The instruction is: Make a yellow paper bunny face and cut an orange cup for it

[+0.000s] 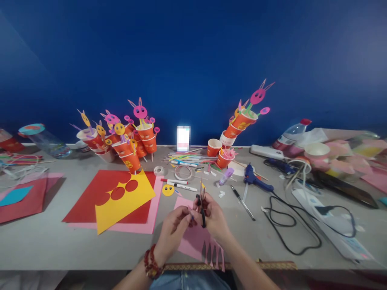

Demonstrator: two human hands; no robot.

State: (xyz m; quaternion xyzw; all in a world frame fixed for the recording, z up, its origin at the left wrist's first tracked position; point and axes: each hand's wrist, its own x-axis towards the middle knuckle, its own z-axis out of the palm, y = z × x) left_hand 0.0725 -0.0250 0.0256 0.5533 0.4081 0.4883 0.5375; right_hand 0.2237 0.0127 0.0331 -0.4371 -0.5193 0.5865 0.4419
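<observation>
The right hand (215,216) is closed around the scissors (203,219), their blades pointing away from the person. The left hand (173,223) pinches a small pink piece (190,210) — partly hidden by fingers — above the pink sheet (193,242).

The left hand (177,223) hides most of its scrap (191,216), leaving the shape unclear. The right hand (214,216) covers part of the scissors (203,216); both block some of the pink sheet (193,243) beneath. The phone (183,139) is blurred, the white marker's (185,186) lettering too small to read, the leftmost cup (9,141) cut off by the edge.
</observation>
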